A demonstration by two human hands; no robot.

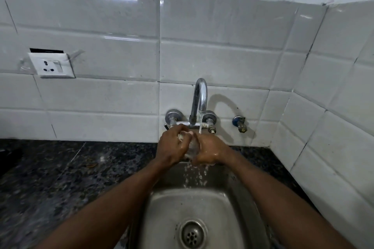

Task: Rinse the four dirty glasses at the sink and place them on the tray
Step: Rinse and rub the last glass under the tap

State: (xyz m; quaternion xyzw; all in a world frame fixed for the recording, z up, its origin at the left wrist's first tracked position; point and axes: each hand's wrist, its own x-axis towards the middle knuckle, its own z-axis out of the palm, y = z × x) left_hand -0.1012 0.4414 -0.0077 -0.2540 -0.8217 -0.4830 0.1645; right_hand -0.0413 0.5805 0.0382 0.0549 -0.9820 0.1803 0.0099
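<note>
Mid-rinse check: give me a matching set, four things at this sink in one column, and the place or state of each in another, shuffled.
Things:
1. glass
2. tap
3. drain
4. socket

Place or state:
A. on the wall tiles, far left
B. running water
C. gripped by left hand and right hand
D. in the floor of the sink

Pairs: 1-C, 2-B, 3-D, 4-A

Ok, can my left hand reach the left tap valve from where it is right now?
Probably yes. The left hand sits just below the left tap valve with nothing between them. But it grips the glass together with the right hand, so it would first have to let go.
</note>
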